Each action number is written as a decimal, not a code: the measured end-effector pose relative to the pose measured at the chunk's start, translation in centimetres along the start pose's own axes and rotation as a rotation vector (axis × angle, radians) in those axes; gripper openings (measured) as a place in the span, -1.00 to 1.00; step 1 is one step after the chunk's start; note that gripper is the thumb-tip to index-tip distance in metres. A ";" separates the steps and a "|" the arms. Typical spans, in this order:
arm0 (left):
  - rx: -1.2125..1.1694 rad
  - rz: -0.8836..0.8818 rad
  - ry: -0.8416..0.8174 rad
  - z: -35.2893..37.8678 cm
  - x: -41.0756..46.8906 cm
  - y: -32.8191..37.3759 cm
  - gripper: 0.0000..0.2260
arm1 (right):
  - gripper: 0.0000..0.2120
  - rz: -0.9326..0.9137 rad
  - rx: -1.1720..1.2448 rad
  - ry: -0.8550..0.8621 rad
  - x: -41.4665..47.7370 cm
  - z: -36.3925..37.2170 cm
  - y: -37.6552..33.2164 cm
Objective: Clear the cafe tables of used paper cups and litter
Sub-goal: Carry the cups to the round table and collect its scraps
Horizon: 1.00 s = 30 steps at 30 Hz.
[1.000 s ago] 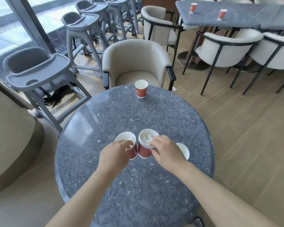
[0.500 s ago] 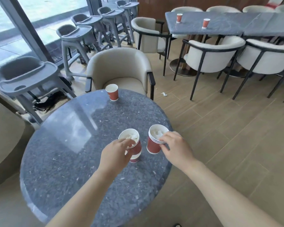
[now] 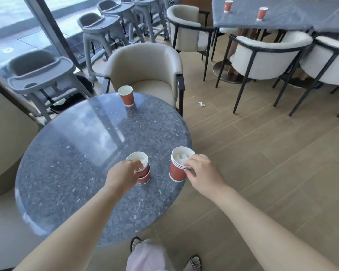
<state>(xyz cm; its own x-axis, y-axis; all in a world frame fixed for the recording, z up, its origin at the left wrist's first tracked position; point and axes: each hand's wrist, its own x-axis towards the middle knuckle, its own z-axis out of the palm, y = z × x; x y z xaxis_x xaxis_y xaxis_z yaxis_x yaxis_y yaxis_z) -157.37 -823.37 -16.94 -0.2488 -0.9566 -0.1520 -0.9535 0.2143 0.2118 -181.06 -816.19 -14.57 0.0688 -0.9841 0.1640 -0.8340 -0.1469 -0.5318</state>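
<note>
Two stacks of paper cups are drawing apart at the near side of the round bench [image 3: 67, 173]. The left hand [image 3: 123, 176] is curling its fingers round a newly nested pair [image 3: 144, 176], while the right hand [image 3: 203, 174] is pinching the rim of a taller stack [image 3: 177, 170], now nearing the bench's right edge. A lone cup [image 3: 126, 95] is standing at the far side, likely awaiting the next pickup.

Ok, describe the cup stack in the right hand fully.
The stack of paper cups is several nested red cups with white rims and a white base band; crumpled white paper fills the top one. It is near upright, at the right edge of the round table. The right hand pinches its rims from the right. Whether its base touches the table is unclear.
</note>
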 end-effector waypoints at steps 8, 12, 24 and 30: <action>-0.037 0.044 -0.033 2.1 2.0 2.1 -0.81 | -0.88 -0.006 0.007 -0.008 1.6 0.3 1.5; -0.027 0.016 -0.024 3.0 4.5 3.3 -0.82 | -0.90 0.004 -0.023 -0.023 3.7 -0.4 3.2; -0.106 -0.151 -0.032 0.8 13.7 1.7 -0.81 | -0.94 -0.076 -0.066 -0.118 15.7 0.8 4.9; -0.043 -0.282 -0.022 -0.7 14.8 -2.2 -0.77 | -0.93 -0.152 -0.014 -0.229 20.7 3.7 3.1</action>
<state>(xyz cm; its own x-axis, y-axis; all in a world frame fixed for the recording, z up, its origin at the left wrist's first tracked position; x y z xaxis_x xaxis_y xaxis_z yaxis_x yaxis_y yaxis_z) -158.87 -838.13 -18.99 0.0211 -0.9727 -0.2311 -0.9776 -0.0685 0.1990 -180.15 -837.43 -15.91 0.3147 -0.9480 0.0478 -0.8121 -0.2950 -0.5034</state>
